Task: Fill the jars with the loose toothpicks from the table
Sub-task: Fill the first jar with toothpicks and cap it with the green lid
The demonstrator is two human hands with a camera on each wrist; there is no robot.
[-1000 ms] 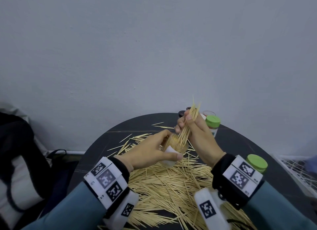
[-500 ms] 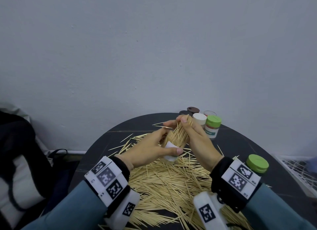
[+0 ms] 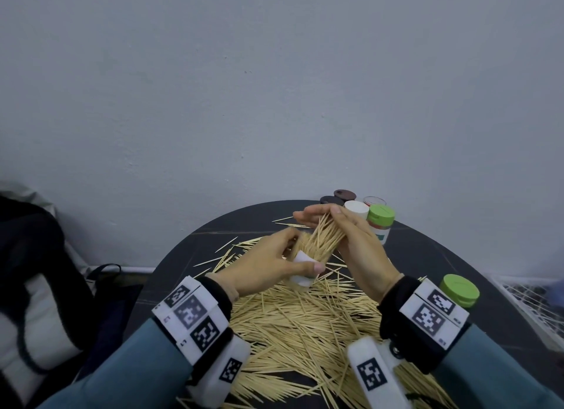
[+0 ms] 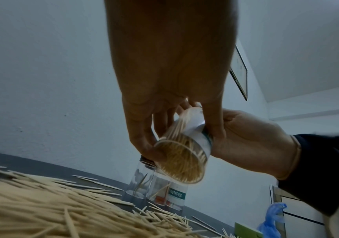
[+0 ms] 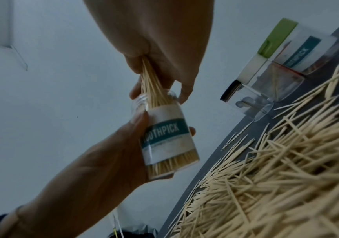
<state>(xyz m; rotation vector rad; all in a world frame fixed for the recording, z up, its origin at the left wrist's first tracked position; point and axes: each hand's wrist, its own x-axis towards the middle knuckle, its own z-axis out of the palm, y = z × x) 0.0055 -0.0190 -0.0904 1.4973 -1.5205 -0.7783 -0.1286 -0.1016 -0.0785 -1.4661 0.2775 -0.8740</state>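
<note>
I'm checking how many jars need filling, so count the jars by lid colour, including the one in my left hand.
Green-lidded jars: 2
Dark brown-lidded jars: 2
White-lidded jar: 1
Red-rimmed jar, partly hidden: 1
Open jar, gripped by the left hand: 1
Total: 7

A plain room: bare grey wall, small dark round table
</note>
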